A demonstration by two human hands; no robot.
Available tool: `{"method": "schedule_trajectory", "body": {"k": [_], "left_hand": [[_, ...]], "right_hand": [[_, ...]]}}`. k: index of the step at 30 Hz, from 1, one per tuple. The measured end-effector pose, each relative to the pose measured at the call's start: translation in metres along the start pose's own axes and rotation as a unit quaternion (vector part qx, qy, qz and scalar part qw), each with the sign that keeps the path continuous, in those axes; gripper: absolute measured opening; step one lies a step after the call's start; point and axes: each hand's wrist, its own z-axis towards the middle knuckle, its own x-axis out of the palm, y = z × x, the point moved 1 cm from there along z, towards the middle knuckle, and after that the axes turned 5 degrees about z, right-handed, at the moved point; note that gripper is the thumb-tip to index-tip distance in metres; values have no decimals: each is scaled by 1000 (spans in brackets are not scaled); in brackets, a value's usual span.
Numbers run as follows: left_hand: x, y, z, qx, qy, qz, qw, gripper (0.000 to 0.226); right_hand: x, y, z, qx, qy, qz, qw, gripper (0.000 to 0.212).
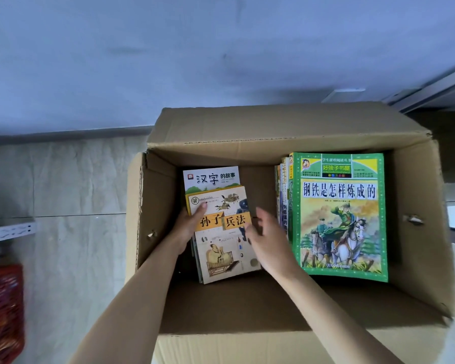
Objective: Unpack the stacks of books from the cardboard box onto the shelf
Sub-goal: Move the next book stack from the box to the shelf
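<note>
Inside the cardboard box (418,179), near its left wall, the left hand (188,227) grips a stack of books (221,232), thumb on the top cover. The right hand (267,240) touches its right edge, fingers loosely spread. A green book (339,219) tops another stack by the right wall.

My left hand (188,227) & right hand (267,241): both bare, no rings, no watch; forearms bare too, no sleeves in view.
</note>
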Motion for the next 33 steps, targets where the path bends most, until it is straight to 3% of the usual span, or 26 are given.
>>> {"method": "schedule_trajectory", "body": {"k": [3,5,7,9,11,13,16,23,33], "left_hand": [[-6,0,3,-1,12,3,1000,29],[-10,0,5,0,15,7,1000,37],[-12,1,7,-3,16,7,1000,39],[-13,1,8,-8,17,6,1000,39],[-13,1,9,-11,19,5,1000,36],[-13,1,9,-14,19,5,1000,35],[-13,1,10,-21,20,4,1000,38],[-26,-2,14,-31,31,15,999,49],[-45,-14,11,-12,30,41,999,45]], "right_hand": [[-63,16,-18,-118,-156,-79,978,42],[-116,10,-22,-159,-301,-170,925,38],[-169,-12,-20,-96,-401,-242,878,50],[-209,-41,-17,2,-428,-256,867,68],[-232,-64,-11,72,-409,-212,884,76],[-239,-74,-6,119,-338,-136,924,68],[-241,-79,-3,100,-256,-64,959,52],[-241,-64,-8,63,-206,-87,973,36],[-202,-37,-2,29,-167,-121,978,47]]}}
